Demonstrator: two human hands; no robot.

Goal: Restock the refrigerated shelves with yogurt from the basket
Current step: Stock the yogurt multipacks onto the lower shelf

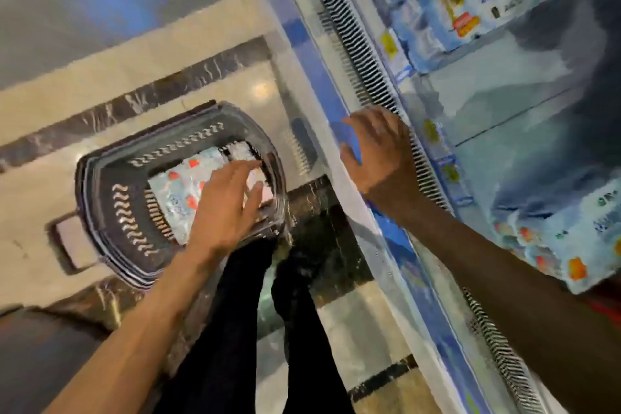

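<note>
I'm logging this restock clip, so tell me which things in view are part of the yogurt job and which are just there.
Part of the job:
- basket on the floor
- yogurt pack inside it
- left hand, fingers spread over the pack
- right hand, resting on the fridge edge
- refrigerated shelf
- yogurt packs already shelved

Just there:
- tiled floor
- vent grille

This is a shop, in its chilled dairy aisle. An open refrigerated case [366, 54] with a slatted air vent and a blue front edge holds rows of blue-and-white cartons [437, 10] with small price tags [389, 45] on the shelf lip. A dark plastic shopping basket [114, 212] of printed packs [181, 191] stands on a polished tiled floor [168, 54].
</note>
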